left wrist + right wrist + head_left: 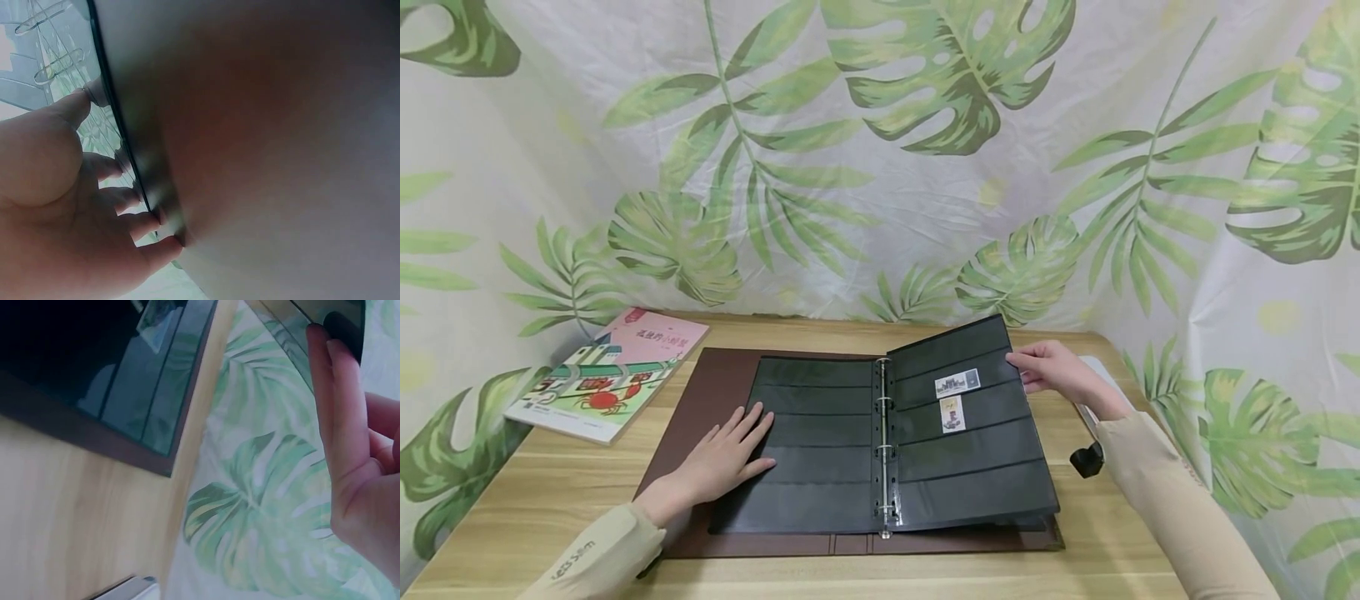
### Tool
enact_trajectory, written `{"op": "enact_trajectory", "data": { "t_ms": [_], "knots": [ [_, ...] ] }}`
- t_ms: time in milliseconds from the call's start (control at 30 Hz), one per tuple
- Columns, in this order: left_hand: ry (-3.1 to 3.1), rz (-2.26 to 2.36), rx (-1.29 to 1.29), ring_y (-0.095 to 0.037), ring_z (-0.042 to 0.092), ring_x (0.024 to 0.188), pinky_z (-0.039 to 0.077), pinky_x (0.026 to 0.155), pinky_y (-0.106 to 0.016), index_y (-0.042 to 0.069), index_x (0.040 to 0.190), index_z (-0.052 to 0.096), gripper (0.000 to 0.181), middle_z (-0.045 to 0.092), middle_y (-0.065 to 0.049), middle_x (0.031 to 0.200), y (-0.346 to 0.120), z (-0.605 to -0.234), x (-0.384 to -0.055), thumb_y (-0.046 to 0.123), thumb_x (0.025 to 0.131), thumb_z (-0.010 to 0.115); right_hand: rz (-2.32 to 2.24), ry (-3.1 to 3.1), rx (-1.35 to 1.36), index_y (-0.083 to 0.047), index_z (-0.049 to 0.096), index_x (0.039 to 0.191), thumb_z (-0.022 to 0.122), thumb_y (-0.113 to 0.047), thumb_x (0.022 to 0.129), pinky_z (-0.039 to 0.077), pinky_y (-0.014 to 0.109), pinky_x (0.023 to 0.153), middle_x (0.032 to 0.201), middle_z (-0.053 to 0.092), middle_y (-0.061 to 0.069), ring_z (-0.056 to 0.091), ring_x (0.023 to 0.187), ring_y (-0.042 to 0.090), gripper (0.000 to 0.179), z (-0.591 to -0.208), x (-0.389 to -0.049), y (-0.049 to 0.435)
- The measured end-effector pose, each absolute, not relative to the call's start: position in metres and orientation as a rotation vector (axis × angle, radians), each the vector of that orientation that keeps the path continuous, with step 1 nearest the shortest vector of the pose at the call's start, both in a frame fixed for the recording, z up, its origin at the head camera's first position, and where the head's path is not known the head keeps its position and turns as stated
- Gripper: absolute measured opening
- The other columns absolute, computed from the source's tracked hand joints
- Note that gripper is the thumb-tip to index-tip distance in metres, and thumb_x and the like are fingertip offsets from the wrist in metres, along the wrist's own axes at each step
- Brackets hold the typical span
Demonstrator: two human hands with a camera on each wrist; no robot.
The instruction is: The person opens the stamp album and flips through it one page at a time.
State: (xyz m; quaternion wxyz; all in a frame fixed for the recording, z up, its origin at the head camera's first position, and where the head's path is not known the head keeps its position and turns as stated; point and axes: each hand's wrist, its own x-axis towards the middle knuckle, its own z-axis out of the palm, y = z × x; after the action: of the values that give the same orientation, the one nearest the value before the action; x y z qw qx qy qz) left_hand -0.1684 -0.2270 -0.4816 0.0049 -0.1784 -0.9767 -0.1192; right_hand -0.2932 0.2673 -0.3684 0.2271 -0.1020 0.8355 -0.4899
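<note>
A stamp album [662, 467] with a brown cover and metal rings [884, 450] lies spread out on the table. My left hand [722, 458] rests with spread fingers on the outer part of the black left page [820, 429]; the left wrist view shows its fingertips [165, 247] by a dark edge. At the upper outer edge of the black right page [962, 467], my right hand [1060, 375] pinches it between thumb and fingers. This page is raised and tilted, with two stamps, one wide [957, 382] and one upright [951, 414], in its strips.
A pink picture book [610, 367] with a red crab lies at the table's left. Behind my right wrist is a flat white object [1093, 367]. Under the raised page, another black page [134, 406] holds a stamp [156, 328]. A leaf-print cloth [925, 208] hangs round the table.
</note>
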Motion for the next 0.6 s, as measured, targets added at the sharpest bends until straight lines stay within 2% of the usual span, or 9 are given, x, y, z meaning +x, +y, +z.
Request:
{"op": "enact_trajectory", "data": {
  "t_ms": [167, 333, 500, 600],
  "knots": [
    [-3.063, -0.392, -0.560, -0.050, 0.037, 0.142, 0.037, 0.105, -0.069, 0.002, 0.147, 0.046, 0.067, 0.039, -0.026, 0.155, -0.227, -0.483, -0.168, 0.040, 0.095, 0.063, -1.352, 2.315, -0.264, 0.018, 0.046, 0.137, 0.049, -0.019, 0.105, 0.057, 0.018, 0.070, 0.079, 0.056, -0.010, 0.056, 0.067, -0.001, 0.049, -0.360, -0.295, 0.260],
    [-3.019, -0.413, -0.586, -0.052, 0.038, 0.140, 0.037, 0.103, -0.070, 0.002, 0.147, 0.046, 0.070, 0.040, -0.027, 0.154, -0.232, -0.492, -0.171, 0.047, 0.095, 0.060, -1.336, 2.340, -0.271, 0.017, 0.049, 0.133, 0.049, -0.019, 0.104, 0.056, 0.018, 0.070, 0.078, 0.048, -0.008, 0.051, 0.066, 0.001, 0.047, -0.351, -0.295, 0.253],
    [-3.014, -0.408, -0.595, -0.052, 0.037, 0.140, 0.036, 0.102, -0.071, 0.003, 0.148, 0.044, 0.072, 0.039, -0.027, 0.154, -0.233, -0.495, -0.172, 0.051, 0.096, 0.057, -1.315, 2.342, -0.303, 0.016, 0.051, 0.132, 0.050, -0.020, 0.104, 0.057, 0.019, 0.072, 0.081, 0.054, -0.007, 0.054, 0.068, 0.002, 0.046, -0.342, -0.294, 0.246],
    [-3.037, -0.417, -0.574, -0.052, 0.036, 0.141, 0.036, 0.104, -0.070, 0.001, 0.147, 0.046, 0.069, 0.039, -0.027, 0.154, -0.231, -0.486, -0.170, 0.043, 0.094, 0.062, -1.293, 2.350, -0.329, 0.015, 0.050, 0.135, 0.050, -0.020, 0.104, 0.058, 0.020, 0.073, 0.092, 0.061, -0.001, 0.059, 0.070, 0.001, 0.047, -0.336, -0.293, 0.240]
  ]
}}
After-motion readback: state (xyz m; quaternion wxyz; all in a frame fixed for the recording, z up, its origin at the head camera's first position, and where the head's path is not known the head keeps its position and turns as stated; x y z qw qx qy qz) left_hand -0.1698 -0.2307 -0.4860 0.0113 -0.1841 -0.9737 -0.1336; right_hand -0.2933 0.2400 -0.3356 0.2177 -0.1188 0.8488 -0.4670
